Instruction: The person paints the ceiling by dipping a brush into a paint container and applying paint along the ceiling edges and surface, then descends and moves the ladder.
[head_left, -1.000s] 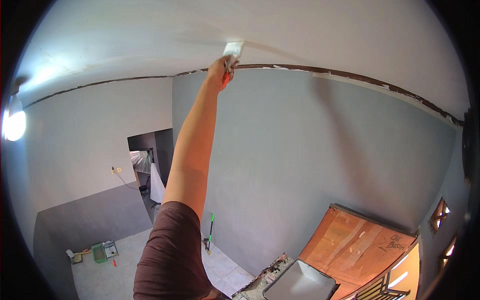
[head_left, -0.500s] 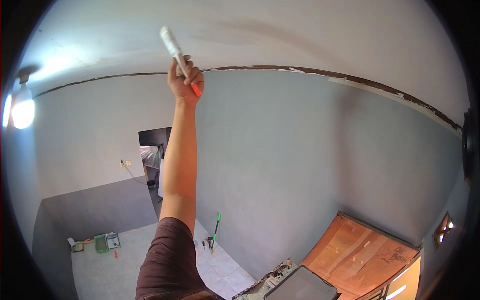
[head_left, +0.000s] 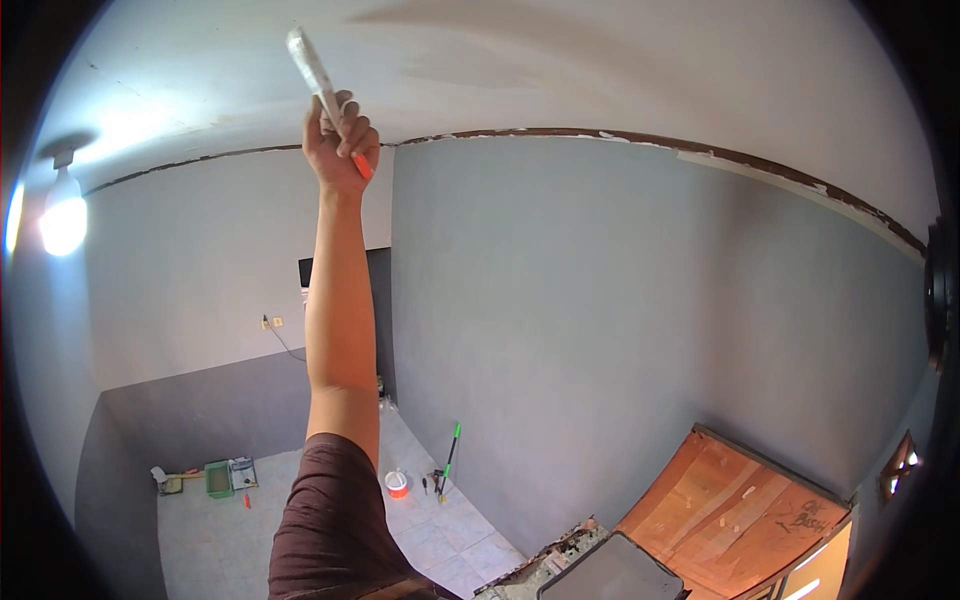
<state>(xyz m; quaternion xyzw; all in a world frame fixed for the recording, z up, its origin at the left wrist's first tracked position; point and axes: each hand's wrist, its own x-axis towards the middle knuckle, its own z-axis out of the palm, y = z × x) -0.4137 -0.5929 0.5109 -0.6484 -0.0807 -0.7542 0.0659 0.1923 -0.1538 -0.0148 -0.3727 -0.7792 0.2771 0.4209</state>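
Note:
My left hand (head_left: 342, 145) is raised high at the end of a stretched arm, near where the far wall meets the ceiling (head_left: 440, 60). Its fingers are closed around a slim, white-smeared hand tool (head_left: 312, 65) with an orange-red handle end. The tool tilts up and to the left; seen narrow-side on, its exact kind is unclear. I cannot tell whether its tip touches the ceiling. A dark gap with ragged white edges (head_left: 560, 132) runs along the top of the walls. My right hand is out of view.
A lit bulb (head_left: 64, 220) hangs at the left. Far below on the tiled floor are a green tray (head_left: 218, 480), a white-and-orange bucket (head_left: 397, 486) and a green-tipped pole (head_left: 452, 455). A wooden panel (head_left: 730, 510) and a dark grey flat-topped object (head_left: 612, 572) are near, lower right.
My left arm has moved left and slightly up in the view, with the tool still held. The room has shifted rightward; the bucket now shows and the arm covers more of the doorway.

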